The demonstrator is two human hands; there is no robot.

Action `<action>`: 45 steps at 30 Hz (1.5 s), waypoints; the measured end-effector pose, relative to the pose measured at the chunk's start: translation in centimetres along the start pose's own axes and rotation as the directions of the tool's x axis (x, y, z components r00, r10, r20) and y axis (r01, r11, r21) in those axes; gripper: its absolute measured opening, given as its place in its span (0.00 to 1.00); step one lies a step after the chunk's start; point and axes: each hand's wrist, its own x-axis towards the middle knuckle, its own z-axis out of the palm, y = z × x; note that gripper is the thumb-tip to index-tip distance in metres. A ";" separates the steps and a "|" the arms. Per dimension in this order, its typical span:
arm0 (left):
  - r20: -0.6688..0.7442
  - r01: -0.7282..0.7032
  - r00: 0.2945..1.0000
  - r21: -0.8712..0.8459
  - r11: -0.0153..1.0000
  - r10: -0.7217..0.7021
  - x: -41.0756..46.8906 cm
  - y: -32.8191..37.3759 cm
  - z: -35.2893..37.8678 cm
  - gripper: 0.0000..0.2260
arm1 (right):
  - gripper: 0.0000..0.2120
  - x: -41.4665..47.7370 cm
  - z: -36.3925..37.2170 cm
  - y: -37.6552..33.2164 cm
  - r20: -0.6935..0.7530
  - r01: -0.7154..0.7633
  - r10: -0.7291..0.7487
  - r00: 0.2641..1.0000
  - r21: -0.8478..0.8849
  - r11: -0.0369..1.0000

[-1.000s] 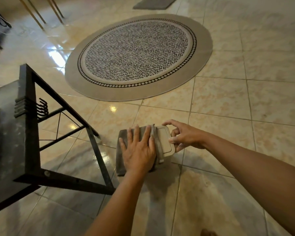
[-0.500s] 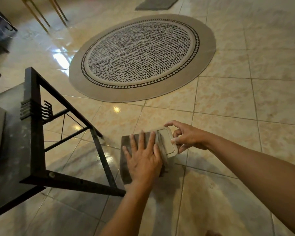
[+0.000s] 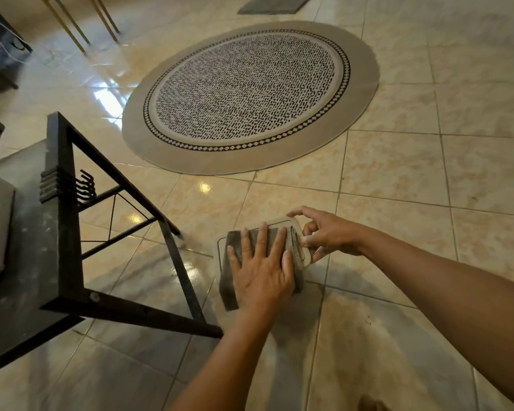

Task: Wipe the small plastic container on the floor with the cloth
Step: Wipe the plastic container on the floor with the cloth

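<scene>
The small plastic container [image 3: 282, 223] lies on the tiled floor, pale and rounded at the corners. A folded grey cloth [image 3: 229, 287] covers most of its top and hangs over its near side. My left hand [image 3: 261, 269] lies flat on the cloth with fingers spread, pressing it down onto the container. My right hand [image 3: 328, 232] pinches the container's right end between thumb and fingers. Only the container's far rim, left edge and right end show.
A black metal-framed table [image 3: 63, 221] stands at the left, its slanted leg [image 3: 180, 262] close to the cloth. A round patterned rug [image 3: 250, 93] lies beyond. A grey mat [image 3: 275, 4] and thin gold legs [image 3: 72, 28] are at the far end.
My left hand has slid the cloth to the right, further over the container's lid, which is now mostly covered. My right hand has kept its hold on the right end.
</scene>
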 end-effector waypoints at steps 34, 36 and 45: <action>-0.008 -0.036 0.999 -0.031 0.999 0.036 3.8 -1.9 -0.9 0.24 | 0.40 -0.1 0.0 -0.6 0.058 -0.053 0.049 0.997 0.071 0.996; -0.050 0.070 0.996 -0.083 0.994 -0.074 3.9 -3.2 -1.2 0.23 | 0.40 -0.1 0.0 -0.4 0.058 -0.050 0.045 0.997 0.087 0.995; -0.147 -0.051 0.988 -0.056 0.997 0.043 0.3 -0.5 0.7 0.24 | 0.40 0.1 0.0 -0.2 0.070 -0.042 0.037 0.997 0.064 0.997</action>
